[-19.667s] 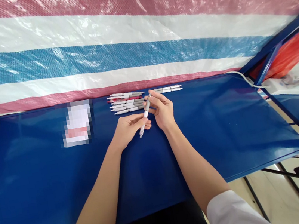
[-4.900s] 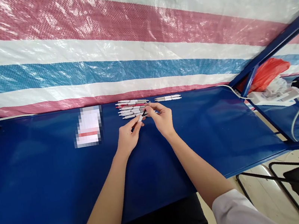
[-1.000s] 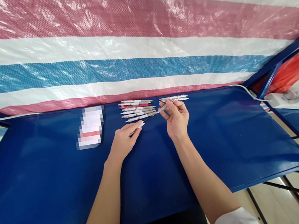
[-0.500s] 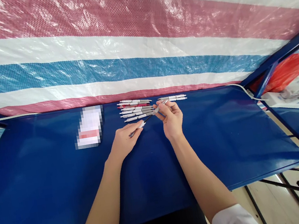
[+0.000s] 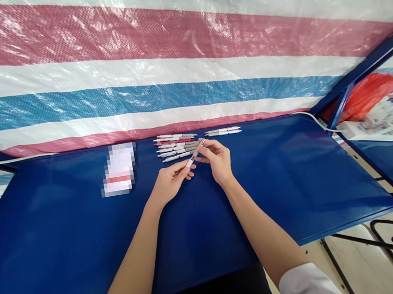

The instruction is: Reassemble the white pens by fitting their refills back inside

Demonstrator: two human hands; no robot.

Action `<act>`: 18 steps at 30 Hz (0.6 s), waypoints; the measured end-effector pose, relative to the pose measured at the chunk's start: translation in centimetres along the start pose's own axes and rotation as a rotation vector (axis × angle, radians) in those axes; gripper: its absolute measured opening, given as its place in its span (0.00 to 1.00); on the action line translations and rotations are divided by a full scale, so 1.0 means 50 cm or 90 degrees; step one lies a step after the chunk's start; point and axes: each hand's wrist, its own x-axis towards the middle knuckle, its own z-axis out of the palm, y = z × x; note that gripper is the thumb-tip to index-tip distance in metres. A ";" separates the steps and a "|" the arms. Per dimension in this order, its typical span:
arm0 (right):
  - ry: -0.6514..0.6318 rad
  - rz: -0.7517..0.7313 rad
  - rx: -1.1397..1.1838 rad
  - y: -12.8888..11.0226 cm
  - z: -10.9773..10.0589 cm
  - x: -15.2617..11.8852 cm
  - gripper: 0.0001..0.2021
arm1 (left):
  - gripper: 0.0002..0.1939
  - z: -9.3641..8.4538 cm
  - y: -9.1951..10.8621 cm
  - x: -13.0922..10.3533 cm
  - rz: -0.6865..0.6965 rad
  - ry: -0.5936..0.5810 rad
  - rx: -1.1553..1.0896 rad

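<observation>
Held pen (image 5: 194, 156) is just nearside of pen pile (image 5: 177, 148), by its R end, over the tabletop (image 5: 280, 183); gap to surface unclear. Long axis diag: tip end up/away + to the R, rear end back toward wearer + L. So it sits at an angle to the pile's pens, which lie approx crosswise, tips R. Looks: slim, white barrel, gray grip sect., shiny silver tip; rear end hidden by L hand (image 5: 170, 181). That hand, nearside of pile, grips white barrel btwn thumb + fingers. R hand (image 5: 220, 159), nearside + R of pile, pinches pen near tip w/ thumb + fingers. Pile = several white/gray pens side by side, some red showing. R of pile: smaller pen grp (image 5: 223, 132), white/gray, tips facing pile. L of pile, well apart: pixelated white item (image 5: 120, 169) w/ red band, can't ID. Behind pile: striped sheet (image 5: 166, 52), red/white/blue. Far R of pile: red bag (image 5: 374, 91).
</observation>
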 end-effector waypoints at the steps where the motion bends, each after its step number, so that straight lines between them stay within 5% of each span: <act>1: 0.005 0.002 0.003 0.000 -0.001 0.002 0.13 | 0.23 0.000 0.002 0.002 -0.003 -0.009 -0.001; 18: 0.031 -0.011 -0.020 0.010 -0.017 0.021 0.14 | 0.23 0.025 -0.002 0.028 -0.020 -0.003 -0.052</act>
